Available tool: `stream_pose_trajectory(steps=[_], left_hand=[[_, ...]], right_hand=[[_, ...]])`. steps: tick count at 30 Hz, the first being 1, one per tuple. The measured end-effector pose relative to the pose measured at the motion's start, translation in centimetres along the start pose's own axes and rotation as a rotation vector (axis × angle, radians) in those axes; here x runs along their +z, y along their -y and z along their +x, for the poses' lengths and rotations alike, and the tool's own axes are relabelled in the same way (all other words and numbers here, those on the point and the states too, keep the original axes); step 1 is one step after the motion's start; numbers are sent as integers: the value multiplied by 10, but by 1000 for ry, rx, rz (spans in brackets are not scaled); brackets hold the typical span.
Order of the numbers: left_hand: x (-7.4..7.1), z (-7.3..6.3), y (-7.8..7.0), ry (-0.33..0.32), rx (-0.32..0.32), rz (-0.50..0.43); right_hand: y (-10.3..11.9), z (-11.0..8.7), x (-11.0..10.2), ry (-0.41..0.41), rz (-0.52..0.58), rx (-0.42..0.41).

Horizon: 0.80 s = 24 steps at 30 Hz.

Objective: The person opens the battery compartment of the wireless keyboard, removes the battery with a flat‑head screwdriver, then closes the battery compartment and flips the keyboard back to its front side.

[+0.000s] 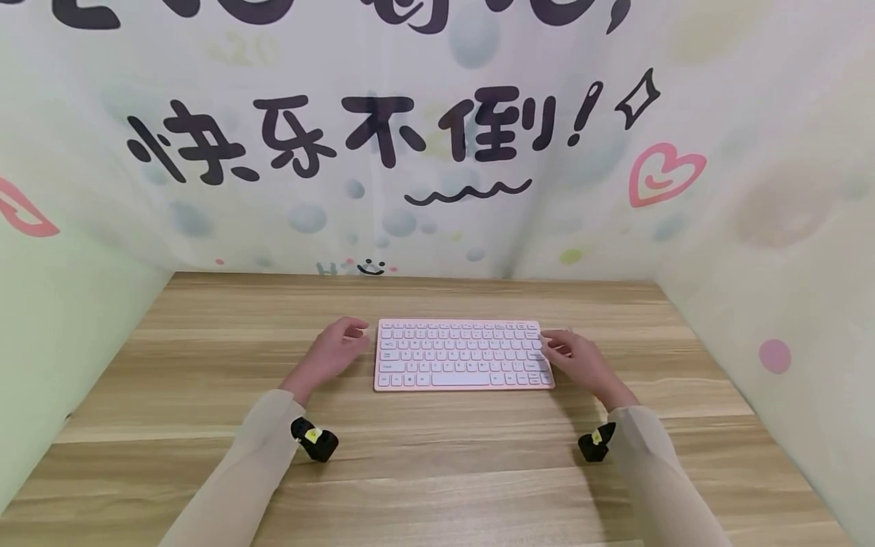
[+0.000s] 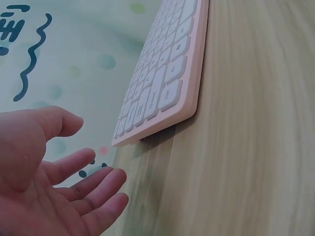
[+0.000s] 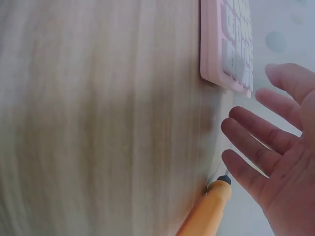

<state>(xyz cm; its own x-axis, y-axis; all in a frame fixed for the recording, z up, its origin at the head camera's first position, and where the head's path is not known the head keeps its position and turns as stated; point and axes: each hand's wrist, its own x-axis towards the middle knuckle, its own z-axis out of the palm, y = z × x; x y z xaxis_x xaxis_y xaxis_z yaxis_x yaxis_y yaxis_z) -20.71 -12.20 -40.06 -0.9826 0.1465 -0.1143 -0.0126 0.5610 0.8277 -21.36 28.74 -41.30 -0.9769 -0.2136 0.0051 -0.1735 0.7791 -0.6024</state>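
A pink keyboard (image 1: 465,355) with white keys lies flat on the wooden table. Just off its left end is my left hand (image 1: 336,351), fingers loosely bent and holding nothing. The left wrist view shows that hand (image 2: 74,172) with its fingers spread apart, short of the keyboard's corner (image 2: 172,110). My right hand (image 1: 579,360) is at the keyboard's right end, fingertips close to the edge. In the right wrist view this hand (image 3: 275,147) has relaxed, separated fingers with nothing between them, and the keyboard (image 3: 211,49) stands a little apart from them.
An orange handle (image 3: 209,209) with a black collar, perhaps a screwdriver's, appears below the right hand in the right wrist view; the head view does not show it. Behind the wooden table (image 1: 437,471) hangs a printed cloth (image 1: 424,228), with pale walls at both sides.
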Motion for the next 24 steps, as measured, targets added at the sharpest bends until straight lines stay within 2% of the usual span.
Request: stream_pose_trajectory(steps=[7,13,19,24], left_hand=[[8,9,0,18,-17,-51],[16,16,0,13,-24,-44],[20,19,-4,19,-48,-55],[22,21,-6,27,-74,-74]], right_hand=[[-2,3,2,8,0,-5],[0,6,0,51,19,54],[2,11,-2,97,87,130],[0,17,-3,96,83,89]])
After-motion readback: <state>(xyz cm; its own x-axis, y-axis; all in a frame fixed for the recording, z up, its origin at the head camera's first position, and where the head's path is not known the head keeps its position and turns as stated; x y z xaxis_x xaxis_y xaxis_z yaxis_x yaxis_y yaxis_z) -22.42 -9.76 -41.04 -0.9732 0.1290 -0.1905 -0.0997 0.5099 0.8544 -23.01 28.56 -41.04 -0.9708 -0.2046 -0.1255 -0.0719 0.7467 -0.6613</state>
